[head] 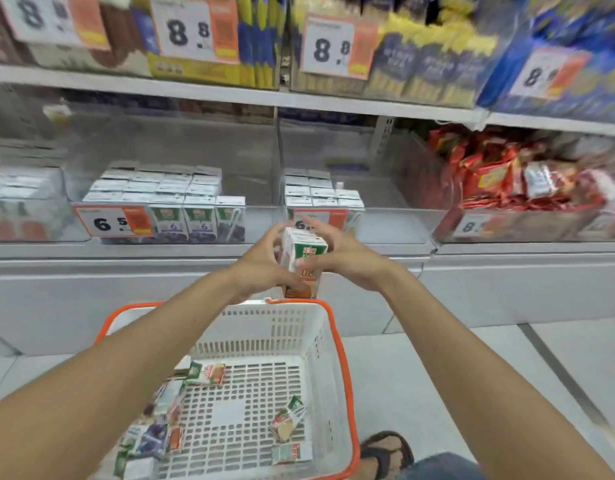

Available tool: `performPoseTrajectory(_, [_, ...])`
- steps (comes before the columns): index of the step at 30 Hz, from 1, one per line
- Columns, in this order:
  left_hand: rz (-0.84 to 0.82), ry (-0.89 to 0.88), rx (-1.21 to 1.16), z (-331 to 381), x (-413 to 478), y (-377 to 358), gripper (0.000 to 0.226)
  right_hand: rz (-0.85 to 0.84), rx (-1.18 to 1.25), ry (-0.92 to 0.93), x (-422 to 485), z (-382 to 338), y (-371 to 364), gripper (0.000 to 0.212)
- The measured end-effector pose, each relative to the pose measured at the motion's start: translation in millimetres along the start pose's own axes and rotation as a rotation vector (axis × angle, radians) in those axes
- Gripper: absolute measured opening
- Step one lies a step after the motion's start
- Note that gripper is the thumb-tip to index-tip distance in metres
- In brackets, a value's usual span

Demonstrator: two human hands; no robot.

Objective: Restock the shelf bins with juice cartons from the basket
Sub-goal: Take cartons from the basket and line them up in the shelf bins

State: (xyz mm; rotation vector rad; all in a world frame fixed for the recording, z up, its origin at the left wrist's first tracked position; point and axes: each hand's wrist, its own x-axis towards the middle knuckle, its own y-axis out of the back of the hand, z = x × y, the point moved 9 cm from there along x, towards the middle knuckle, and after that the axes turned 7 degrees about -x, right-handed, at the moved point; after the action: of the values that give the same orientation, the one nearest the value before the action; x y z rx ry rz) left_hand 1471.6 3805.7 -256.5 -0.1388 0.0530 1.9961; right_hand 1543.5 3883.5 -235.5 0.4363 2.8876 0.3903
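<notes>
Held between both bare hands, a small juice carton is kept upright above the far rim of the basket; the left hand is wrapped around its left side and lower end, while the right hand is pressed to its right side with fingers spread. The carton's lower print is partly covered by fingers and blurred by motion.

Nearest the camera, both forearms are cut off by the frame's lower corners, and a sandalled foot is seen on the floor beside the basket. Loose cartons are scattered in the white, orange-rimmed basket, mostly lying on their sides; those at its left are partly hidden beneath the left forearm, and their number cannot be counted.

Beyond the hands, a clear shelf bin is seen holding a short stack of cartons at its left end, its price tag largely masked by the raised fingers. To its left, a second bin is filled with rows of cartons behind a tag reading 6.5. Red snack packets are piled in a bin at right, heavily smeared. On the upper shelf, blurred packages are hung with tags marked 8.8.
</notes>
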Motion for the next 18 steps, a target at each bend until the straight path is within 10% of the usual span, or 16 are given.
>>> performPoseTrajectory(7, [0.300,-0.466,0.676,108.3,55.3,6.0,0.114,0.480,-0.074,0.213,12.2,-40.8,132.8,0.054])
performPoseTrajectory(11, [0.379,-0.315,1.122,89.5,100.0,36.1,0.125,0.713,-0.179,0.294,33.1,-37.1,192.5,0.057])
performPoseTrajectory(18, [0.284,-0.269,1.032,51.5,122.9,57.4,0.123,0.596,-0.335,0.176,117.2,3.0,219.9,0.072])
